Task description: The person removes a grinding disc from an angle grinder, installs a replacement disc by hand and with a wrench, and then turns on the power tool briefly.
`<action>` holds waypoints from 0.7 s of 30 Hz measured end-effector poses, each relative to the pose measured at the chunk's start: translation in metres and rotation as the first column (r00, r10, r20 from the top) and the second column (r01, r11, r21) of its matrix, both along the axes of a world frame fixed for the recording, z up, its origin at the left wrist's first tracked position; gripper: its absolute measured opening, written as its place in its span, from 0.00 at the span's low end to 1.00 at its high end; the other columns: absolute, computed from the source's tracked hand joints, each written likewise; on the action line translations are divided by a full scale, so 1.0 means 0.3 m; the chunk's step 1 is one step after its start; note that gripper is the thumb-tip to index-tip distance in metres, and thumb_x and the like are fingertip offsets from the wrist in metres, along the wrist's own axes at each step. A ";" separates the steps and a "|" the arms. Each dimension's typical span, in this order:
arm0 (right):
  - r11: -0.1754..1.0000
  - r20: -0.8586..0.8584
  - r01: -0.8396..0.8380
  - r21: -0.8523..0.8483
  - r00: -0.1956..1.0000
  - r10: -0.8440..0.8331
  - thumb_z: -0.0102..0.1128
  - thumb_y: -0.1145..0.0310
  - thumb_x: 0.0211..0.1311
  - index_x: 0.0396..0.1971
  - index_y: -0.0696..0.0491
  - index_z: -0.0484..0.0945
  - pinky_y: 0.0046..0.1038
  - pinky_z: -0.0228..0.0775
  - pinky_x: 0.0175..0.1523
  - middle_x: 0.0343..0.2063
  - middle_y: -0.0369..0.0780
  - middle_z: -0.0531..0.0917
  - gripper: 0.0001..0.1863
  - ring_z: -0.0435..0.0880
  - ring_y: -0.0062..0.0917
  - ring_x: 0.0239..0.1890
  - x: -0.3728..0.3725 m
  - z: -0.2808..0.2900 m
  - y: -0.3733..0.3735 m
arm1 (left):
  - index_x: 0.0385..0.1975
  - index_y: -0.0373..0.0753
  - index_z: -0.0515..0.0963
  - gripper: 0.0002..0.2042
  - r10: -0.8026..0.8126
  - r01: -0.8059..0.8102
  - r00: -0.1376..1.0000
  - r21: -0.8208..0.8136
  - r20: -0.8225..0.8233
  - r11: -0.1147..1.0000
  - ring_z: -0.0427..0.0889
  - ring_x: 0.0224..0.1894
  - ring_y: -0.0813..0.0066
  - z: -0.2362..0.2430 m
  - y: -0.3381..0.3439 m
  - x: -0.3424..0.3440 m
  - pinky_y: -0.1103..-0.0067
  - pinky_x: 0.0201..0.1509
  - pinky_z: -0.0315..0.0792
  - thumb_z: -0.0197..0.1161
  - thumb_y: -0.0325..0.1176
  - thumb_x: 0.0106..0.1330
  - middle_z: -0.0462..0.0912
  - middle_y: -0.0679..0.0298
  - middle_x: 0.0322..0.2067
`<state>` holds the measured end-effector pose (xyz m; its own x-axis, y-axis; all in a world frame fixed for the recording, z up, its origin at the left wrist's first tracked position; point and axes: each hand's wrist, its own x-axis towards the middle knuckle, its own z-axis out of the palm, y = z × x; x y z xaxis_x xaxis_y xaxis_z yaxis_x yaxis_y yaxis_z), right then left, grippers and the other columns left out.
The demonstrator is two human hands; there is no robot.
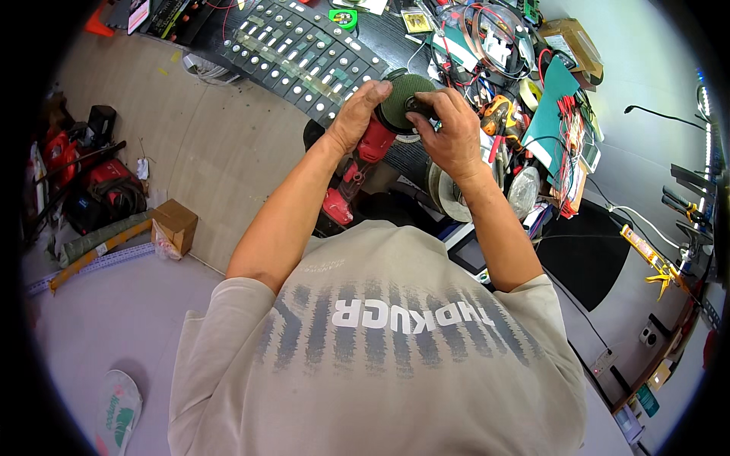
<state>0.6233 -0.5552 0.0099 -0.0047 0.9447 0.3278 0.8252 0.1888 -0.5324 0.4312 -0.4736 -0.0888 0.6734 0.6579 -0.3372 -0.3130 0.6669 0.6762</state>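
A red angle grinder [374,143] is held in front of my chest, its body pointing down toward me. On its head is a dark green disc [404,93], tilted up to my view. My left hand [356,115] is closed around the left side of the grinder's head and the disc's edge. With thumb and fingers, my right hand [450,131] pinches a black round nut [418,105] at the disc's centre. The fingers partly cover the nut, so whether it is seated or loose cannot be told.
Behind the grinder, a dark panel with rows of round studs [304,61] lies on the black bench. A green tape measure [344,19], tangled cables [487,38] and an orange drill [498,115] crowd the bench. Red power tools [106,182] and a cardboard box [175,224] stand at left.
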 end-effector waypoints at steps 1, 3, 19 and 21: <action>1.000 -0.001 0.015 -0.007 1.000 -0.015 0.85 0.70 0.57 0.49 0.52 0.87 0.44 0.82 0.50 0.39 0.43 0.86 0.20 0.88 0.44 0.44 -0.004 -0.003 -0.001 | 0.59 0.39 0.79 0.29 0.000 0.000 1.000 -0.001 -0.002 1.000 0.86 0.50 0.78 -0.002 0.001 0.000 0.77 0.55 0.83 0.68 0.62 0.81 0.85 0.64 0.50; 0.999 0.000 0.040 -0.025 0.999 -0.040 0.86 0.69 0.57 0.48 0.52 0.87 0.43 0.82 0.50 0.39 0.42 0.86 0.20 0.88 0.44 0.45 -0.009 -0.003 -0.002 | 0.59 0.40 0.80 0.28 -0.001 0.001 1.000 -0.005 -0.004 1.000 0.86 0.49 0.78 -0.005 0.003 0.002 0.77 0.55 0.83 0.68 0.61 0.81 0.85 0.65 0.49; 0.998 0.063 0.002 -0.063 0.998 0.002 0.81 0.76 0.59 0.52 0.53 0.88 0.44 0.81 0.52 0.45 0.46 0.86 0.20 0.87 0.47 0.49 -0.018 0.097 -0.001 | 0.75 0.29 0.73 0.40 -0.035 0.064 0.980 0.141 -0.195 0.988 0.78 0.67 0.73 -0.030 -0.002 0.013 0.73 0.76 0.71 0.68 0.61 0.81 0.82 0.59 0.64; 0.999 0.066 -0.016 -0.042 0.998 0.019 0.81 0.76 0.58 0.52 0.54 0.88 0.44 0.81 0.52 0.44 0.47 0.86 0.20 0.87 0.47 0.48 -0.029 0.101 0.011 | 0.69 0.34 0.78 0.33 -0.037 0.064 0.986 0.165 -0.165 0.984 0.79 0.61 0.76 -0.077 0.004 0.008 0.75 0.71 0.73 0.67 0.60 0.83 0.84 0.63 0.59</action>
<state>0.6145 -0.5520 0.0402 -0.0417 0.9569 0.2873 0.8556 0.1826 -0.4843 0.4335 -0.4724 -0.1118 0.6531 0.6811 -0.3309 -0.1597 0.5511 0.8190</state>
